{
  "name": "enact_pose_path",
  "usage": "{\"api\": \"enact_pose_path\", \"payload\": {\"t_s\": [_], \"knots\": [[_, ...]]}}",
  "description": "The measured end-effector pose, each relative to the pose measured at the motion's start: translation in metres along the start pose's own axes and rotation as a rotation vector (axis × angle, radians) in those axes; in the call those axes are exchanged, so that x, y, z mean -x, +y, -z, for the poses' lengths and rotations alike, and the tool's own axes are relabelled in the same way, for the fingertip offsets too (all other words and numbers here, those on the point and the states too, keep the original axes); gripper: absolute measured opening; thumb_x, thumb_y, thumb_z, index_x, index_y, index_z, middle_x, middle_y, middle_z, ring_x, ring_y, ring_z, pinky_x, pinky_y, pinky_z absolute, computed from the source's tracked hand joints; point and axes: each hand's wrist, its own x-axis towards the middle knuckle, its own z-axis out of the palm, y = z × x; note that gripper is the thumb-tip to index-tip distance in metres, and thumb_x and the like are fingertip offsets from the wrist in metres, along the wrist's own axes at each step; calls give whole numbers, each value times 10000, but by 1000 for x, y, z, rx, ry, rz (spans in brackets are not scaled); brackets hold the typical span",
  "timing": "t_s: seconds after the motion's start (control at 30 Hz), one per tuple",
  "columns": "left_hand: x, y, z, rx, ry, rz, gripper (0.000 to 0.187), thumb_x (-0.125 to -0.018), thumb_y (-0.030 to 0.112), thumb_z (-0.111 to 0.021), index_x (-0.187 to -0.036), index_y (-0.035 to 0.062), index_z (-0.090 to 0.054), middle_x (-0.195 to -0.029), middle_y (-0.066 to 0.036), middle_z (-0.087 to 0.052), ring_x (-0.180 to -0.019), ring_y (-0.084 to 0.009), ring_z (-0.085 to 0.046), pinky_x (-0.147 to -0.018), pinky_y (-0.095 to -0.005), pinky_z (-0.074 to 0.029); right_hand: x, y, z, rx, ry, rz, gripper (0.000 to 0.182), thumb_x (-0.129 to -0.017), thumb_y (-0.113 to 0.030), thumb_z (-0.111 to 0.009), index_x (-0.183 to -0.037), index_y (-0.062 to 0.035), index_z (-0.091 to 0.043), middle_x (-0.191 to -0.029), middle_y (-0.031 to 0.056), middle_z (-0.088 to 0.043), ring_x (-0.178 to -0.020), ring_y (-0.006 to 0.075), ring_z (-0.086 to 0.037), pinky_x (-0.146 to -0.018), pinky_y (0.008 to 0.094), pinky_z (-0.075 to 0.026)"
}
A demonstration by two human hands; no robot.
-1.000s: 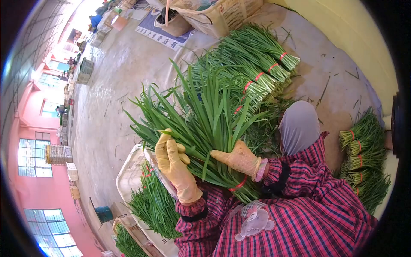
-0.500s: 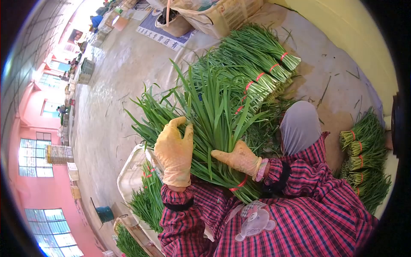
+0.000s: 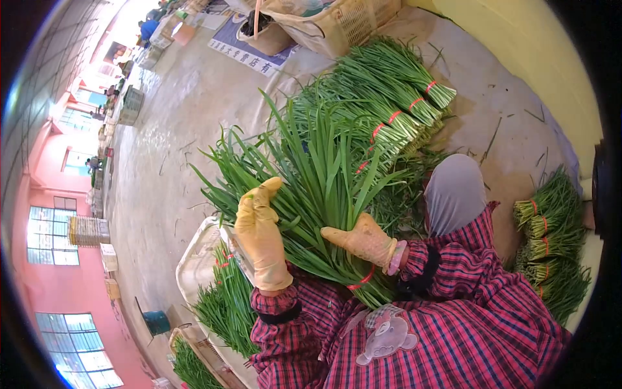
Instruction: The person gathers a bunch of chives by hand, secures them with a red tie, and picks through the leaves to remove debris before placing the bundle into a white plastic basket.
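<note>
My right hand (image 3: pixel 364 242), in a yellow glove, is wrapped round a bunch of garlic chives (image 3: pixel 327 168), its thumb lying across the stems. A red band (image 3: pixel 363 279) ties the bunch near its cut ends, which rest against my checked clothing. The long flat leaves fan out upward and to the left. At the left side of the leaves is my left hand (image 3: pixel 261 233), also gloved. Its fingers are curled in, and a bit of green leaf shows at the fingertips. The fingers partly hide what they hold.
Several banded chive bundles (image 3: pixel 402 97) lie on the sheet beyond, with more bundles (image 3: pixel 544 243) at the right by the yellow wall. A white crate (image 3: pixel 194 259) of chives stands at the left. A basket (image 3: pixel 340 26) and a bucket (image 3: pixel 267 40) are at the back.
My left hand has turned and its fingers have curled in, drawing slightly right at the leaves' edge. My right hand and the bunch have hardly moved.
</note>
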Motion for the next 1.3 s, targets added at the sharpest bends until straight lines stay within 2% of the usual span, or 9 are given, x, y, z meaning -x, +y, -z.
{"api": "enact_pose_path", "payload": {"t_s": [0.13, 0.27, 0.4, 0.43, 0.73, 0.83, 1.0, 1.07, 1.3], "knots": [[-6, 30, 7, 356, 156, 275, 363, -1039, 349, -528, -1064, 44, -723, -741, 2, -615, -547, -40, -426, -516, -205, -325, -1, 5, -1, -1, 24, -9, 384, -895, -190, -713, -1208, 25, -651, -1132, 119, -714, -998, 183, -659, -904, 350, -516], [-13, 16, 33, 384, 226, 229, 453, -1037, 420, -488, -1124, 23, -687, -717, 4, -594, -542, -53, -447, -498, -198, -312, -2, 8, -1, -9, 39, -11, 395, -888, -202, -727, -1205, 23, -656, -1141, 114, -712, -1008, 184, -656, -912, 348, -514], [0, -2, 30, 80, 144, 35, 297, -974, 161, -650, -1226, 6, -625, -829, 32, -579, -639, -25, -442, -587, -186, -371, -7, 15, -1, -106, 5, 0, 401, -892, -190, -723, -1225, 17, -643, -1149, 102, -703, -1006, 181, -653, -915, 340, -511], [3, -7, 32, -20, 117, 67, 417, -892, 7, -710, -1288, 10, -581, -894, 28, -537, -708, -24, -433, -645, -189, -396, -6, 11, -1, -156, -7, -31, 407, -894, -182, -720, -1239, 16, -630, -1151, 93, -698, -1000, 180, -652, -915, 338, -510], [32, -15, 41, -166, 327, 11, 592, -865, -56, -679, -1410, 35, -467, -1157, -48, -497, -777, -72, -450, -703, -212, -437, -10, 14, 4, -328, -56, -130, 426, -896, -174, -728, -1271, -10, -607, -1136, 60, -685, -947, 138, -648, -846, 309, -534], [60, -26, 45, -181, 372, 51, 653, -899, 16, -654, -1492, 26, -380, -1426, -135, -462, -1057, -158, -527, -901, -260, -470, -11, 12, 7, -307, -27, -168, 417, -894, -176, -723, -1263, -16, -611, -1117, 57, -690, -940, 146, -651, -838, 311, -536], [79, -19, 32, 344, 186, 227, 723, -862, -25, -700, -1491, -1, -344, -1420, -130, -462, -1276, -209, -464, -1059, -346, -400, -3, -6, 2, -402, -43, -173, 417, -906, -140, -701, -1293, -33, -590, -1140, 51, -684, -965, 158, -656, -849, 317, -539], [70, -10, 20, 495, 99, 368, 684, -873, -3, -705, -1469, 9, -369, -1345, -97, -531, -1190, -185, -528, -1022, -330, -432, 0, -14, -3, -354, -38, -142, 417, -910, -121, -693, -1302, -34, -579, -1146, 54, -681, -978, 160, -656, -852, 327, -543], [25, 38, 37, 576, 32, 253, 287, -903, 49, -706, -1178, -1, -641, -1086, -66, -696, -938, -153, -661, -862, -291, -537, 16, -49, -32, -525, -39, -55, 422, -919, -142, -685, -1310, -26, -576, -1189, 63, -665, -1027, 175, -643, -898, 332, -530]]}}
